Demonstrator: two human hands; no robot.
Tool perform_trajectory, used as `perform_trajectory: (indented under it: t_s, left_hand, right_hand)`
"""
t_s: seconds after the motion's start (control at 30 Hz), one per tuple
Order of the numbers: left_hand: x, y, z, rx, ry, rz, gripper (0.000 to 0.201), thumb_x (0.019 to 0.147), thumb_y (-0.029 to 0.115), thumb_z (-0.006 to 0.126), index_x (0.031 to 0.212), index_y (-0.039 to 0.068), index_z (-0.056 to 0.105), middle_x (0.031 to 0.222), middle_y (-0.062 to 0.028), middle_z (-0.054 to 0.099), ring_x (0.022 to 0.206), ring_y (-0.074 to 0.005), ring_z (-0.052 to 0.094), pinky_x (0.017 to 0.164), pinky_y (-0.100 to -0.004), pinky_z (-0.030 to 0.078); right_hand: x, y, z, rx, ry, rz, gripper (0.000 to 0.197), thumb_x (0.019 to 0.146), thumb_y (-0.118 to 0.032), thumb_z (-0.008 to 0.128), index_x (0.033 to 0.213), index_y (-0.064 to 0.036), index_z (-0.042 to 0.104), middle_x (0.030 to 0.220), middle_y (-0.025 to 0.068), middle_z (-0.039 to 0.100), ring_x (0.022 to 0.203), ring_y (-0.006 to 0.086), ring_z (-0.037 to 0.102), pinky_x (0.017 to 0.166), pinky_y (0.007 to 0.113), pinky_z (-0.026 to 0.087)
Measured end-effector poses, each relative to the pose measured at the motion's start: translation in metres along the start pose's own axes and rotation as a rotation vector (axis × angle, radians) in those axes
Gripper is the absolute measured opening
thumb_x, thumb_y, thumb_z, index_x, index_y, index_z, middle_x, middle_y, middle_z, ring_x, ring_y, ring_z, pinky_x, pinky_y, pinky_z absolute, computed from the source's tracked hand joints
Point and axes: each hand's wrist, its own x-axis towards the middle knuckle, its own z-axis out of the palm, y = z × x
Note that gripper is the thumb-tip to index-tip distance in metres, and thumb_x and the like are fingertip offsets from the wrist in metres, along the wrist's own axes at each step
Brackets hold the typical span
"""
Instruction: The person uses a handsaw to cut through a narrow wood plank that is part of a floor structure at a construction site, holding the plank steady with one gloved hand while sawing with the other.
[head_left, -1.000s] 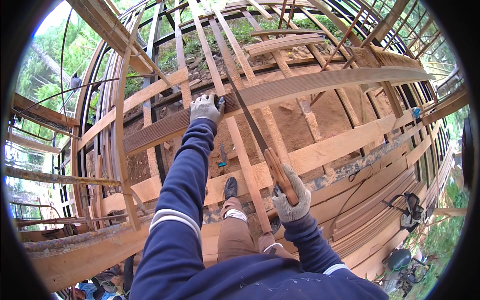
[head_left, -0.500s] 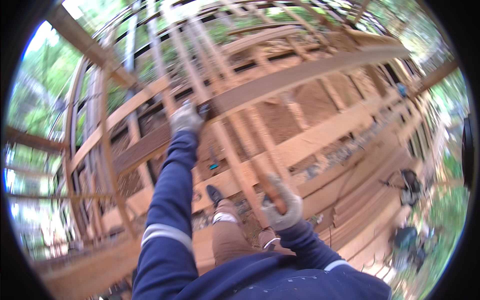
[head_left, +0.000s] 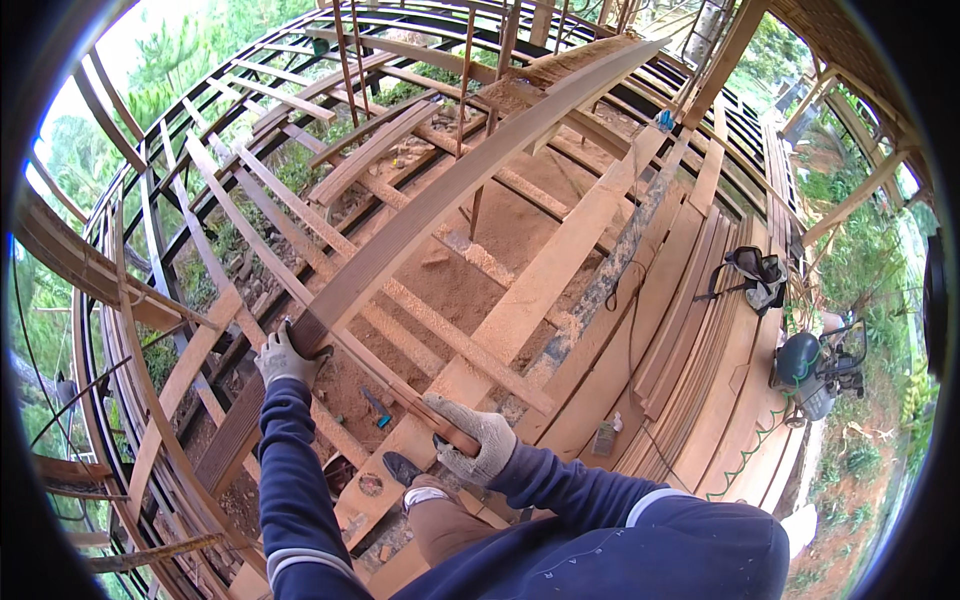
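Note:
A long wooden plank runs from the lower left to the far upper right, over the timber frame. Its lower-left stretch is darker and looks grooved. My left hand, in a pale glove, is closed around the plank at the change of colour, thumb on top. A small dark piece shows beside it; I cannot make out its kind. My right hand, also gloved, is wrapped around the near end of a narrow wooden bar. The bar slants up and left toward the plank near my left hand; its far end is unclear.
Below lie crossing joists over reddish soil and sawdust. A tool with a turquoise part rests near my shoe. Stacked boards lie to the right, with a bag and a dark compressor-like machine with a green coiled hose.
The view has swung, so the plank now slants more steeply. Both hands appear further left and keep their grips. The blur has cleared.

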Motion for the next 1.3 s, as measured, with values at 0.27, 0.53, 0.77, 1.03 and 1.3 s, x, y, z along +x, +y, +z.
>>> perform_trajectory:
  t_s: [0.27,0.53,0.77,1.03,1.3]
  left_hand:
    - [0.016,-0.016,0.002,-0.042,0.054,0.03,0.107,0.069,0.068,0.088,0.151,0.008,0.051,0.141,-0.0168,0.061,0.13,-0.0365,0.058,0.115,-0.0527,0.041]
    - [0.042,-0.029,-0.018,-0.094,0.136,0.066,0.099,0.069,0.062,0.09,0.144,0.008,0.056,0.135,-0.0182,0.063,0.129,-0.0365,0.058,0.112,-0.0496,0.045]
    - [0.057,-0.034,-0.053,-0.015,0.287,0.12,0.097,0.066,0.059,0.092,0.141,0.008,0.058,0.131,-0.0166,0.065,0.128,-0.0361,0.058,0.11,-0.0496,0.046]
    - [0.03,-0.022,-0.049,0.096,0.304,0.117,0.096,0.063,0.06,0.093,0.136,0.009,0.059,0.135,-0.0167,0.063,0.127,-0.0364,0.058,0.108,-0.0512,0.046]
    - [0.056,-0.028,0.048,-0.222,-0.209,0.263,0.106,0.057,0.064,0.095,0.135,0.002,0.06,0.132,-0.0222,0.066,0.123,-0.0406,0.064,0.105,-0.0479,0.052]
  right_hand:
    - [0.017,-0.006,0.02,-0.008,0.04,-0.036,0.067,0.088,-0.006,0.072,0.152,-0.0043,0.053,0.1,0.0186,0.074,0.083,0.0251,0.076,0.08,0.034,0.059]
    - [0.04,-0.008,0.036,-0.049,0.046,-0.074,0.065,0.088,-0.007,0.073,0.151,-0.0043,0.054,0.134,0.0228,0.066,0.104,0.0352,0.075,0.091,0.036,0.06]
    - [0.052,0.005,0.042,-0.276,0.15,-0.443,0.067,0.09,-0.005,0.071,0.153,-0.0012,0.048,0.137,0.0229,0.065,0.096,0.0344,0.075,0.086,0.037,0.062]
    - [0.036,0.015,0.037,-0.282,0.208,-0.528,0.067,0.092,-0.004,0.069,0.155,-0.0039,0.047,0.116,0.0175,0.071,0.082,0.0271,0.075,0.073,0.036,0.063]
    - [0.003,0.034,0.022,0.059,0.162,-0.11,0.069,0.09,-0.007,0.071,0.155,-0.0052,0.047,0.111,0.0121,0.073,0.082,0.0269,0.074,0.077,0.036,0.063]
